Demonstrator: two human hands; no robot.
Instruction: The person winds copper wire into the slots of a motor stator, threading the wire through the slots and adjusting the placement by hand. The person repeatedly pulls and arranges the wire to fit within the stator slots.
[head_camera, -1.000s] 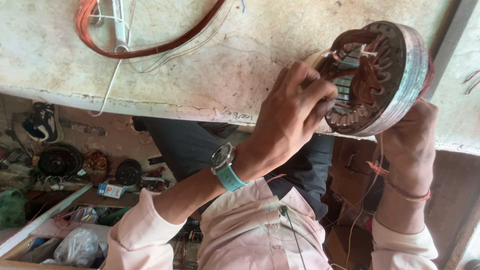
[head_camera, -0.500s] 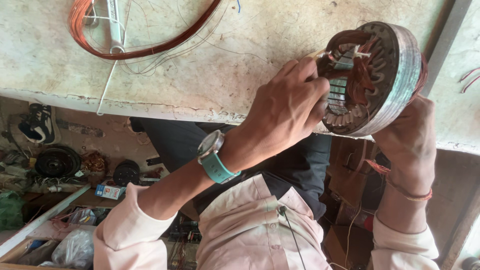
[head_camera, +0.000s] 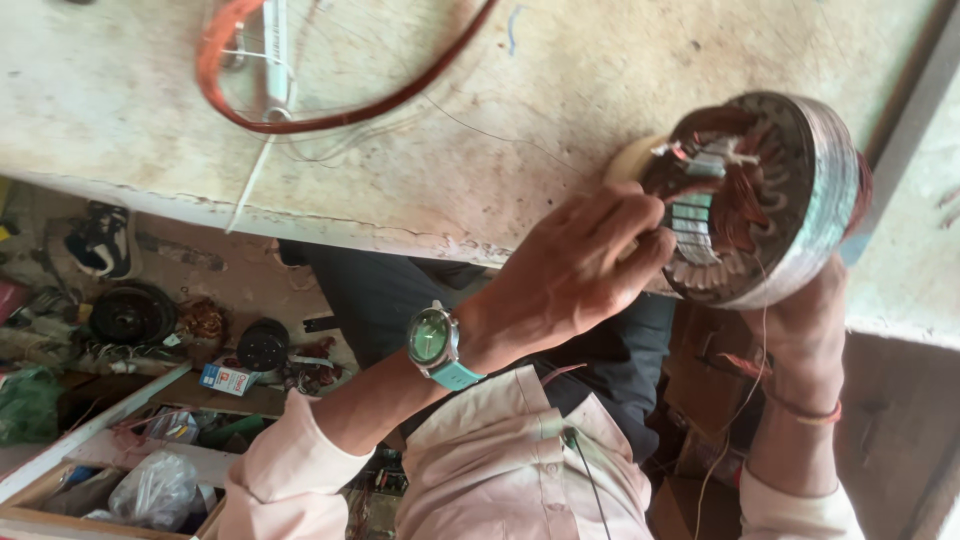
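A round motor stator (head_camera: 800, 200) with copper windings and a silvery laminated rim is held on edge at the front edge of the worn table (head_camera: 480, 170). My right hand (head_camera: 805, 330) cups it from below and behind. My left hand (head_camera: 570, 280), with a green-faced watch (head_camera: 432, 340) on a teal strap at the wrist, reaches in from the left. Its fingertips are pinched at the windings in the stator's inner slots. Thin loose wire hangs from the stator past my right wrist.
A loop of reddish copper wire (head_camera: 300, 118) lies on the table at the upper left. Below the table, on the floor, are black round motor parts (head_camera: 130, 312), a shoe (head_camera: 100, 240), a clear plastic bag (head_camera: 155, 490) and a wooden tray (head_camera: 40, 500).
My left hand has slid a little lower along the stator's inner slots, and the wrist has dropped. My right hand keeps holding the stator, which sits slightly lower in view.
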